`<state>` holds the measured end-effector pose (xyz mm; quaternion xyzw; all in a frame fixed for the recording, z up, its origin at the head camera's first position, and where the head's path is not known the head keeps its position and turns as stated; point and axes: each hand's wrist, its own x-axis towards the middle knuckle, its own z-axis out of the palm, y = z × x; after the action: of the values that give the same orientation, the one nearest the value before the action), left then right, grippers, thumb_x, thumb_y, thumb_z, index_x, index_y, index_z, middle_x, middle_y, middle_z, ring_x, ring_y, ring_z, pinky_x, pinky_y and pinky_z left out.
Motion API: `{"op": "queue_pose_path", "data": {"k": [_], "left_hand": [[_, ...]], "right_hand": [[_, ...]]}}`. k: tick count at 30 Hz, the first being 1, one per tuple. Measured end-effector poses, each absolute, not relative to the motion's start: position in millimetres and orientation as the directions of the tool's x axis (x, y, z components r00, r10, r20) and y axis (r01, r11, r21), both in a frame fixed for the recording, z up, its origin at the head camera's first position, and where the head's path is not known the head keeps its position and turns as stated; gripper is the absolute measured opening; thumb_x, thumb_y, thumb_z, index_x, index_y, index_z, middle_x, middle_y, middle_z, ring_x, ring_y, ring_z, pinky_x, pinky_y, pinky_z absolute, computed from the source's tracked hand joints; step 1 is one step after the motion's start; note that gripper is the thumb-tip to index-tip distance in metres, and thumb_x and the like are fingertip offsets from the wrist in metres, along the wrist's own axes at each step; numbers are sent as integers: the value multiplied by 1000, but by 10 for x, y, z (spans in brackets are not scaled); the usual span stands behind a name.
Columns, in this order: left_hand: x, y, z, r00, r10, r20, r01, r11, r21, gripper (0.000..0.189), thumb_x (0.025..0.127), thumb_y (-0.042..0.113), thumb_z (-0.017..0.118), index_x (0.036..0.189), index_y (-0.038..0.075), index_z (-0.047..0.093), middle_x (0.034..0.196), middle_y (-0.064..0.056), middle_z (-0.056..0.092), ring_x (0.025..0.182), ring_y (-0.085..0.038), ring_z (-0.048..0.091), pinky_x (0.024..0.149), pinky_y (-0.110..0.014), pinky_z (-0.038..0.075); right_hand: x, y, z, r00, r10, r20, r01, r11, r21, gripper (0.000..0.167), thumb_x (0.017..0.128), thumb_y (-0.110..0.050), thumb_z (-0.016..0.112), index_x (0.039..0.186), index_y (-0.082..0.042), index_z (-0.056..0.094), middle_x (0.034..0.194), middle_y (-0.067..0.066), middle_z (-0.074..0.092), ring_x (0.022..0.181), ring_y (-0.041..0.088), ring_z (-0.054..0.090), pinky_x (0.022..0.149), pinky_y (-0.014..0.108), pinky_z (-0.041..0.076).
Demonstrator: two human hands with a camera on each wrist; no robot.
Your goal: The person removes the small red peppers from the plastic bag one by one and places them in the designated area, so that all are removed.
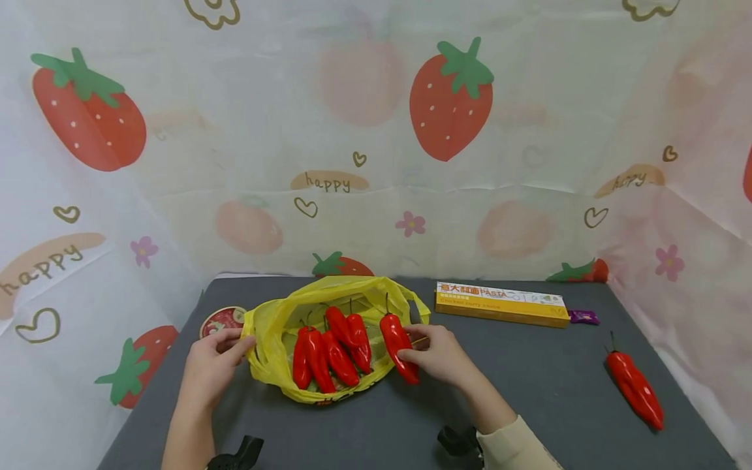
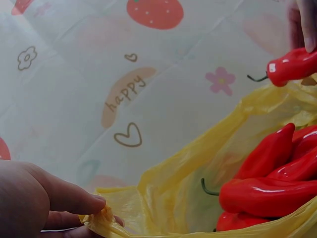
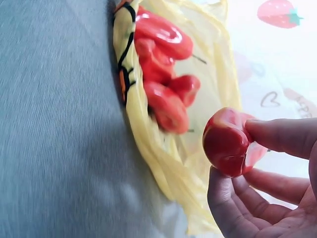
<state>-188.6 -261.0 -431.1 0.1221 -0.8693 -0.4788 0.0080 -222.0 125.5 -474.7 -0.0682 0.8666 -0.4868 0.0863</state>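
A yellow plastic bag (image 1: 267, 365) lies with its mouth spread wide on the table, several red peppers (image 1: 318, 359) inside it. My left hand (image 1: 208, 369) pinches the bag's left rim between thumb and fingers, which the left wrist view shows close up at the crumpled edge of the bag (image 2: 158, 208). At the bag's right side, my right hand (image 1: 440, 352) holds one red pepper (image 1: 399, 349) by thumb and fingers, its stem pointing up and away. In the right wrist view this pepper (image 3: 225, 144) is seen end-on, apart from those in the bag.
Another red pepper (image 1: 636, 391) lies at the table's right side. Toward the back right are a yellow pasta box (image 1: 499, 307) and a small purple packet (image 1: 584, 317). A round red patterned item (image 1: 223, 320) sits behind my left hand. Strawberry-printed cloth (image 1: 364, 130) hangs behind the grey table (image 1: 529, 378).
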Motion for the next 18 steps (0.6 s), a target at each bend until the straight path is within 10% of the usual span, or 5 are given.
{"op": "queue_pose_path", "data": {"k": [18], "left_hand": [[-1910,-2614,-4342,-969,-230,-96,-205,520,829,52,97,40,67,130,1,63,116,-15,69,96,-21,62,71,-19,51]], "right_hand": [[-2116,1746,-4754,-997,-63,-40,0,543,-840,53,86,-25,81,133,-8,64,122,9,70,104,26,68,80,43,60]]}}
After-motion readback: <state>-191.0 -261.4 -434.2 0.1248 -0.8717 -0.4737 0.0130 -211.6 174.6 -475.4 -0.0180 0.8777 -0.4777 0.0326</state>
